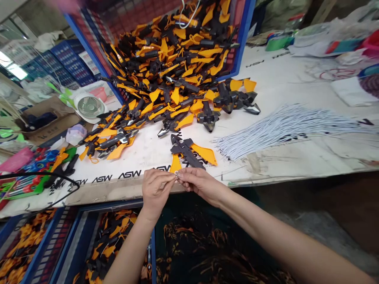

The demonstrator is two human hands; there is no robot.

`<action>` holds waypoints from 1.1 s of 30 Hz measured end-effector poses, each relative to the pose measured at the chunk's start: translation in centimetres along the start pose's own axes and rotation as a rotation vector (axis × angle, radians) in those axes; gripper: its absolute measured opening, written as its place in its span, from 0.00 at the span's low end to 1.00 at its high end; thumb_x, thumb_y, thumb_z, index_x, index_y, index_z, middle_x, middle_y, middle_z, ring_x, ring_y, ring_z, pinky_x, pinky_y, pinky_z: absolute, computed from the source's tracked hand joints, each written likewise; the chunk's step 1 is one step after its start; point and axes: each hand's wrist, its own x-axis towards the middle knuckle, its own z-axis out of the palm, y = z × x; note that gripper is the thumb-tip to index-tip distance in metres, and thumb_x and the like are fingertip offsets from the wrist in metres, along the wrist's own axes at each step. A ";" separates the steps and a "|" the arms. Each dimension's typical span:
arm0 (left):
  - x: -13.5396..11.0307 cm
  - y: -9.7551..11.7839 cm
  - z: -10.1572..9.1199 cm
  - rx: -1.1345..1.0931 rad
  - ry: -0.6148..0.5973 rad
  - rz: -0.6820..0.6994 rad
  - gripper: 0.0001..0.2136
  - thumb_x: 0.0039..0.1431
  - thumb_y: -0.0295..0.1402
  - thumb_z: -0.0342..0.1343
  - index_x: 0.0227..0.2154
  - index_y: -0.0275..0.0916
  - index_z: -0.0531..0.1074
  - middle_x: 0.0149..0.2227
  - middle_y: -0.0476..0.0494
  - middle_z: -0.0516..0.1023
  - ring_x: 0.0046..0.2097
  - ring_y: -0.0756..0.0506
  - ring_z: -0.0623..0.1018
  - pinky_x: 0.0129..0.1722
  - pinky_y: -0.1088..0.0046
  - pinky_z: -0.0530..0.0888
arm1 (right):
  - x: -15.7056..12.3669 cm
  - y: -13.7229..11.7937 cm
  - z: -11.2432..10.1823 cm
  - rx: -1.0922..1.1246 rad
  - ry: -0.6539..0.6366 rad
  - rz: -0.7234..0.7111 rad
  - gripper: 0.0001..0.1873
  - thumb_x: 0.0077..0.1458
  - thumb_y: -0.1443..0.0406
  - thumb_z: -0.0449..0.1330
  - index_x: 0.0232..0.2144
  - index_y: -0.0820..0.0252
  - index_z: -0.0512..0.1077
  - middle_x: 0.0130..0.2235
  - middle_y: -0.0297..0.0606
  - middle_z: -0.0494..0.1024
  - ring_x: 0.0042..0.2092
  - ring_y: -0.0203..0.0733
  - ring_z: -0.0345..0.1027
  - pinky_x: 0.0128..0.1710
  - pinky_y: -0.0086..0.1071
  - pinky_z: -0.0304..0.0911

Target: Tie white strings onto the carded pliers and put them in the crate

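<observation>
My left hand (pixel 155 189) and my right hand (pixel 199 182) meet at the table's front edge, fingertips pinched together on something small and pale that I cannot make out. Just beyond the fingertips lies one pair of black pliers with orange handles (pixel 189 153), flat on the white table cover (pixel 142 152). A bundle of thin white cords (pixel 284 128) is fanned out to the right of it.
A big heap of orange-and-black pliers (pixel 168 63) spills from a tipped blue crate (pixel 241 39) onto the table. Crates with more pliers (pixel 103 244) stand below the front edge. A small white fan (pixel 89 106), boxes and clutter sit left; bags at back right.
</observation>
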 end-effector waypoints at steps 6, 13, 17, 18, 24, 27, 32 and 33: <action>0.7 1.2 0.8 -0.704 -0.015 -0.851 0.10 0.46 0.37 0.69 0.23 0.38 0.76 0.30 0.49 0.77 0.32 0.50 0.72 0.35 0.73 0.67 | 0.2 0.6 0.4 -0.349 0.091 -0.402 0.13 0.59 0.53 0.59 0.32 0.56 0.69 0.28 0.30 0.68 0.30 0.36 0.60 0.31 0.31 0.56; 1.1 0.9 0.7 -1.010 -0.108 -1.174 0.17 0.36 0.40 0.74 0.20 0.36 0.73 0.23 0.53 0.69 0.26 0.54 0.66 0.30 0.76 0.65 | -0.4 -0.9 0.1 -0.812 0.088 -0.654 0.08 0.64 0.63 0.53 0.35 0.55 0.70 0.35 0.36 0.76 0.38 0.41 0.69 0.40 0.33 0.61; 0.9 0.8 0.3 -0.595 -0.095 -0.792 0.14 0.47 0.43 0.68 0.23 0.38 0.74 0.38 0.43 0.77 0.38 0.47 0.75 0.38 0.70 0.71 | -0.5 -1.2 -0.1 -0.739 0.093 -0.494 0.09 0.62 0.60 0.55 0.32 0.56 0.71 0.32 0.35 0.76 0.34 0.40 0.68 0.36 0.33 0.61; 1.0 0.8 0.0 -0.473 -0.111 -0.669 0.12 0.50 0.42 0.67 0.24 0.38 0.75 0.41 0.42 0.77 0.43 0.45 0.76 0.42 0.67 0.72 | -0.4 -1.4 -0.2 -0.678 0.071 -0.403 0.10 0.60 0.59 0.56 0.31 0.56 0.72 0.31 0.35 0.76 0.32 0.39 0.67 0.33 0.32 0.61; 2.1 0.4 -2.0 -0.309 -0.404 -0.292 0.05 0.57 0.36 0.63 0.28 0.41 0.77 0.47 0.39 0.77 0.46 0.44 0.77 0.48 0.63 0.73 | -0.7 -2.5 -0.9 -0.425 -0.182 0.047 0.14 0.48 0.53 0.66 0.28 0.59 0.75 0.28 0.34 0.78 0.24 0.32 0.59 0.22 0.28 0.53; 2.3 0.2 -2.1 -0.299 -0.415 -0.338 0.07 0.54 0.37 0.66 0.28 0.40 0.77 0.44 0.40 0.78 0.46 0.44 0.77 0.47 0.64 0.73 | -0.9 -2.1 -0.7 -0.386 -0.144 0.080 0.13 0.45 0.56 0.67 0.24 0.59 0.73 0.26 0.32 0.75 0.22 0.31 0.57 0.21 0.27 0.51; 0.9 0.7 -1.4 -0.278 -0.331 -0.454 0.08 0.54 0.37 0.64 0.24 0.39 0.77 0.29 0.45 0.77 0.34 0.47 0.76 0.36 0.70 0.72 | -1.1 -0.5 0.0 -0.320 -0.036 0.054 0.11 0.46 0.57 0.62 0.25 0.58 0.69 0.21 0.27 0.67 0.20 0.31 0.53 0.20 0.28 0.50; 0.5 0.9 -1.2 -0.264 -0.306 -0.474 0.08 0.55 0.36 0.63 0.25 0.39 0.77 0.29 0.45 0.77 0.34 0.47 0.76 0.36 0.70 0.72 | -1.1 -0.2 0.1 -0.359 0.001 0.014 0.10 0.47 0.57 0.61 0.25 0.57 0.69 0.20 0.27 0.66 0.20 0.31 0.53 0.21 0.28 0.50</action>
